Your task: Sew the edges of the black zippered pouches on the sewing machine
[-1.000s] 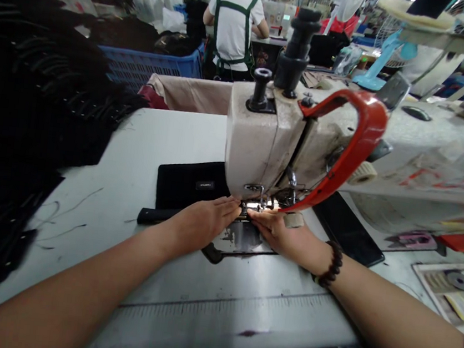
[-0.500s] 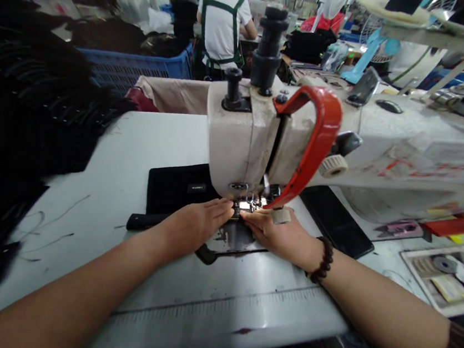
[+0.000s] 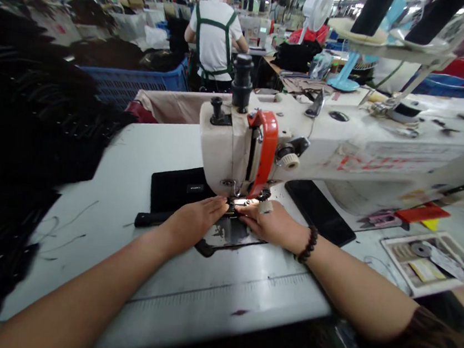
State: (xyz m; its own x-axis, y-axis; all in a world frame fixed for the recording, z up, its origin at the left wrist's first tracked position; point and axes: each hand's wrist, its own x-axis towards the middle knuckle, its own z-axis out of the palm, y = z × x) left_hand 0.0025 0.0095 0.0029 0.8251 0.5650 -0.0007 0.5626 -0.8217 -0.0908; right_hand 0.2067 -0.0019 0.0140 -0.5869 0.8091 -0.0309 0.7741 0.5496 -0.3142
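My left hand (image 3: 196,221) lies flat, fingers together and stretched toward the needle of a white sewing machine (image 3: 235,146). My right hand (image 3: 270,223) mirrors it from the right, with tape on one finger and a bead bracelet at the wrist. Both press down on a narrow black strip (image 3: 149,219) that runs under the presser foot. A black fabric piece with a small label (image 3: 176,187) lies behind the left hand, partly under the machine head. The fingertips nearly meet just in front of the lit needle area.
A big heap of black fabric (image 3: 22,133) covers the table's left side. A dark phone (image 3: 318,209) lies right of the machine, and a tray of small parts (image 3: 427,263) further right. A person in a white shirt (image 3: 214,38) stands behind, beside a blue crate (image 3: 142,83).
My head has pulled back and turned, so the machine looks smaller and more of its arm shows. Both hands stay at the presser foot on the strip.
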